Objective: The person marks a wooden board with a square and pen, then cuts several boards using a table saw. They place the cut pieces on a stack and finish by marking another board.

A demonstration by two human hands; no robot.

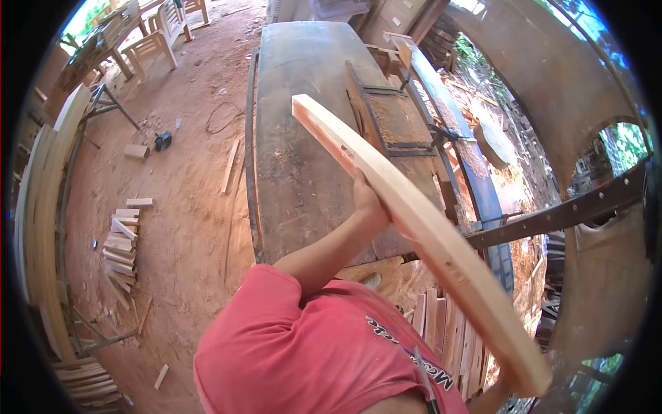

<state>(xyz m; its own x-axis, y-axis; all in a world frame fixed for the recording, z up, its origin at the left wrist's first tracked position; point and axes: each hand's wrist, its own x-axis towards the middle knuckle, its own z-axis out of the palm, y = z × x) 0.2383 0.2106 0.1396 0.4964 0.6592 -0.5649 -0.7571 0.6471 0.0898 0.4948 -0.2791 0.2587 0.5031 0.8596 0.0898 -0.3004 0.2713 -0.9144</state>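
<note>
A long, pale, squared wooden beam slants across the view, from above the metal-topped table to the lower right. My left hand is closed around its middle-upper part, with the thumb showing along its near side. At the beam's low end is my right hand, gripping it from beneath; most of its fingers are hidden behind the wood. A brown, worn table with sawdust on it lies under the raised end. On the table's right side stands a metal-framed guide dusted with shavings.
Long planks are stacked on a stand at the far left. Short wood blocks lie on the dirt floor. Upright timber pieces stand close at my right. A perforated metal bar juts in from the right. Plastic chairs stand behind.
</note>
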